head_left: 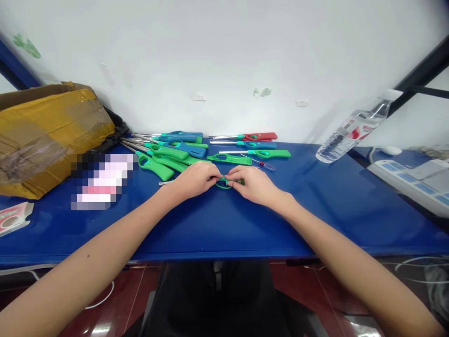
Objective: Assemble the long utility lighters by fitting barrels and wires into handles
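Observation:
Low over the middle of the table, both hands are at a green long-nosed lighter [223, 185]. Its metal tip shows to the left of my left hand [199, 179], and its trigger ring lies between the hands. The fingers of my left hand are pinched together on it. My right hand [253, 183] is also closed at the ring, with part of the handle behind its fingers. Whether a small part is between the fingertips is hidden. Just beyond lie a loose green handle shell [229, 159] and a small screwdriver [267, 165] with a clear handle.
Several green and blue lighters [162, 164] are heaped at back left. A red lighter [259, 136], a blue lighter [261, 145] and a green lighter [271, 153] lie in a row. A taped carton [52, 135] stands left; a water bottle [354, 128] leans at right beside a power strip [414, 180].

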`<action>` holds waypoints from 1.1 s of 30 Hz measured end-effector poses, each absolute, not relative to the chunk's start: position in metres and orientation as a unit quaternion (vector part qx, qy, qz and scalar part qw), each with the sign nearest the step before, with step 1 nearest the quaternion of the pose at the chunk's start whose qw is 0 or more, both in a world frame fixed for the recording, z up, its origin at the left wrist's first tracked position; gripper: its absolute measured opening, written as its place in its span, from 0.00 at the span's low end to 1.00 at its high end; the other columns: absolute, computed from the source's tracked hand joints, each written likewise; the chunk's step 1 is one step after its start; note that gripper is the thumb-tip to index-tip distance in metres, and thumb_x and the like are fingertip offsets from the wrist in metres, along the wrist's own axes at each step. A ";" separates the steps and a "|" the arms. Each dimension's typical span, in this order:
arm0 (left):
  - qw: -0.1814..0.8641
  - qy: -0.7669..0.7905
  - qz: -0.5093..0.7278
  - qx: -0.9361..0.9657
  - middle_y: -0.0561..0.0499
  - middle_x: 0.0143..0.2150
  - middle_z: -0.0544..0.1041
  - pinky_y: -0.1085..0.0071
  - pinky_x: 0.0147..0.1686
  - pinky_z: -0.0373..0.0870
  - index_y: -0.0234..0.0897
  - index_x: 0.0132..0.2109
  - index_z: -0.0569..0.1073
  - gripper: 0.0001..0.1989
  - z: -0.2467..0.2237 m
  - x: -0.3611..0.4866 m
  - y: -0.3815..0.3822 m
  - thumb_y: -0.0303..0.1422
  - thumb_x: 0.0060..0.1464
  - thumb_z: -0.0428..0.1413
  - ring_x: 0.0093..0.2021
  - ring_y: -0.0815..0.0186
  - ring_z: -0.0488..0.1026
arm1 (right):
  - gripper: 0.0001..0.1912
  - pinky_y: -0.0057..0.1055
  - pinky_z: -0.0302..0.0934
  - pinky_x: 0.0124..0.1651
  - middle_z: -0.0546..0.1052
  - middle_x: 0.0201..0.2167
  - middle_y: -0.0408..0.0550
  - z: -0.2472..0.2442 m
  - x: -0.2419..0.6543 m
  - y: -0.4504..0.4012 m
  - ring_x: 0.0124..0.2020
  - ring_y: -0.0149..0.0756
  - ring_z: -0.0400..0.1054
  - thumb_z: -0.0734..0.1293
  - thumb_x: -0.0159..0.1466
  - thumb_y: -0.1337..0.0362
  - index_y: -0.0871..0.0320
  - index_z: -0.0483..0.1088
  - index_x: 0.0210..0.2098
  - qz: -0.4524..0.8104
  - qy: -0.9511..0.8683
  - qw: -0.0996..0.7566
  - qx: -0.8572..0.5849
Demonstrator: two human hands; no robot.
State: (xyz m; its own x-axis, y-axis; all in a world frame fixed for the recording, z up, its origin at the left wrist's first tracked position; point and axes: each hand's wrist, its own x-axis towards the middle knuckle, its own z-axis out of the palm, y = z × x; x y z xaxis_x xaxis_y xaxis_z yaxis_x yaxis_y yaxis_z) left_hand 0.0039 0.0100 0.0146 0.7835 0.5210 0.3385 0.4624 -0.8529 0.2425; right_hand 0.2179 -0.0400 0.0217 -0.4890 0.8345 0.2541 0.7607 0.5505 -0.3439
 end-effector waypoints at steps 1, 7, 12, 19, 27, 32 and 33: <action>0.072 0.263 0.201 0.941 0.46 0.38 0.82 0.70 0.40 0.70 0.35 0.41 0.80 0.10 0.015 0.004 0.009 0.24 0.59 0.54 0.38 0.63 0.78 | 0.11 0.40 0.68 0.46 0.80 0.48 0.47 0.021 0.217 -0.039 0.45 0.43 0.75 0.66 0.67 0.66 0.50 0.81 0.41 0.104 -0.855 0.204 -0.466; 0.077 0.283 0.194 0.936 0.48 0.39 0.81 0.71 0.39 0.68 0.36 0.42 0.79 0.08 0.017 0.002 0.011 0.26 0.60 0.55 0.38 0.64 0.77 | 0.09 0.38 0.68 0.45 0.81 0.46 0.50 0.020 0.215 -0.039 0.43 0.42 0.75 0.68 0.65 0.66 0.55 0.79 0.43 0.140 -0.831 0.231 -0.486; 0.080 0.289 0.165 0.940 0.50 0.34 0.81 0.73 0.35 0.65 0.36 0.39 0.80 0.08 0.026 -0.004 0.014 0.27 0.59 0.55 0.33 0.66 0.76 | 0.09 0.37 0.67 0.44 0.81 0.44 0.51 0.022 0.216 -0.040 0.42 0.42 0.75 0.68 0.65 0.65 0.56 0.78 0.43 0.138 -0.831 0.234 -0.486; 0.055 0.348 0.162 0.922 0.49 0.32 0.80 0.72 0.32 0.63 0.36 0.36 0.79 0.08 0.026 0.001 0.008 0.27 0.57 0.54 0.31 0.65 0.74 | 0.07 0.36 0.66 0.42 0.82 0.41 0.50 0.023 0.217 -0.040 0.39 0.41 0.75 0.67 0.65 0.64 0.56 0.77 0.42 0.139 -0.834 0.246 -0.475; 0.020 0.407 0.169 0.897 0.51 0.31 0.79 0.72 0.28 0.59 0.37 0.36 0.77 0.07 0.022 0.008 0.001 0.28 0.57 0.53 0.29 0.65 0.73 | 0.08 0.36 0.64 0.42 0.80 0.42 0.51 0.020 0.219 -0.040 0.39 0.41 0.73 0.66 0.65 0.64 0.57 0.74 0.42 0.114 -0.848 0.239 -0.460; 0.013 0.419 0.164 0.893 0.51 0.31 0.80 0.72 0.28 0.58 0.38 0.37 0.77 0.07 0.023 0.008 0.000 0.29 0.58 0.54 0.30 0.64 0.73 | 0.09 0.35 0.63 0.43 0.78 0.44 0.52 0.019 0.220 -0.042 0.40 0.40 0.72 0.64 0.67 0.64 0.57 0.72 0.45 0.094 -0.860 0.229 -0.445; 0.016 0.417 0.160 0.895 0.52 0.31 0.80 0.72 0.28 0.58 0.38 0.37 0.77 0.07 0.023 0.008 0.000 0.28 0.58 0.54 0.30 0.64 0.73 | 0.09 0.35 0.63 0.43 0.78 0.44 0.52 0.019 0.221 -0.042 0.40 0.40 0.72 0.64 0.67 0.64 0.57 0.72 0.45 0.091 -0.862 0.228 -0.443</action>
